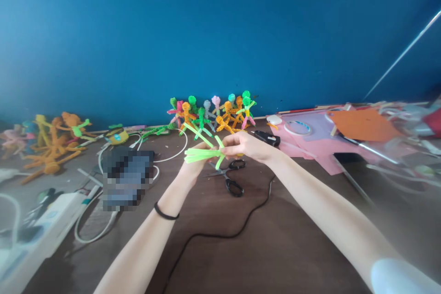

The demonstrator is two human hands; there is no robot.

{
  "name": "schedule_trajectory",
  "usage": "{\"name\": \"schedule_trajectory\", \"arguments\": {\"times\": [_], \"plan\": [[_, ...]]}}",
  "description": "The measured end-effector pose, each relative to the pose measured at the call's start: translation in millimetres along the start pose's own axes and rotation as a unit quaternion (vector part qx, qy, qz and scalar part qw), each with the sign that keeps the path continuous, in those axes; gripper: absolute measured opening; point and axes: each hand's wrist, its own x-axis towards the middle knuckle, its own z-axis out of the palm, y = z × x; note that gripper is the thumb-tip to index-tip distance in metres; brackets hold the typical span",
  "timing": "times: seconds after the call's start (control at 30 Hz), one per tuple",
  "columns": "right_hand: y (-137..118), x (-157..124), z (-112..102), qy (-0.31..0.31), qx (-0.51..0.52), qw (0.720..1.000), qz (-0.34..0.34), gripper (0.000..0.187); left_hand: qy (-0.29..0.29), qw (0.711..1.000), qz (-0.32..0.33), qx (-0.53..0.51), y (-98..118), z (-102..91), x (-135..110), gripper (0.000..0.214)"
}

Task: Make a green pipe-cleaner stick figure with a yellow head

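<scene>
A bunch of bright yellow-green pipe cleaners is held up above the middle of the table. My left hand is closed around it from below, its fingers mostly hidden behind the strands. My right hand pinches the bunch at its right end, where short ends stick out up and down. One longer strand slants up to the left. Below my hands, black-handled scissors lie on the table with their blades pointing left.
Colourful pipe-cleaner figures stand along the blue wall, with more orange ones at left. A phone, cables and a white power strip lie left. A black cord crosses the table. Pink paper is at right.
</scene>
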Motion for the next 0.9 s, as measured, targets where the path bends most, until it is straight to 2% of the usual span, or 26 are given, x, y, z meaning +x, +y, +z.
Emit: {"name": "schedule_trajectory", "arguments": {"times": [0.2, 0.4, 0.6, 0.7, 0.9], "plan": [[0, -2, 1, -0.029, -0.108, 0.994, 0.020, 0.025, -0.016, 0.999, -0.022, 0.047, 16, -9.0, 0, 0.025], [4, -1, -1, -0.026, -0.177, 0.983, 0.028, 0.025, -0.024, 0.991, 0.017, 0.131, 28, -17.2, 1, 0.017], [10, 3, -4, 0.023, -0.254, 0.967, 0.030, 0.019, -0.020, 0.982, 0.034, 0.187, 34, -14.5, -5, 0.012], [10, 4, -6, 0.045, -0.274, 0.960, 0.032, 0.022, -0.023, 0.972, 0.065, 0.225, 36, -9.2, -10, 0.012], [9, 4, -11, 0.146, -0.273, 0.951, 0.013, 0.032, -0.024, 0.959, 0.114, 0.260, 39, -2.0, -17, 0.018]]}}
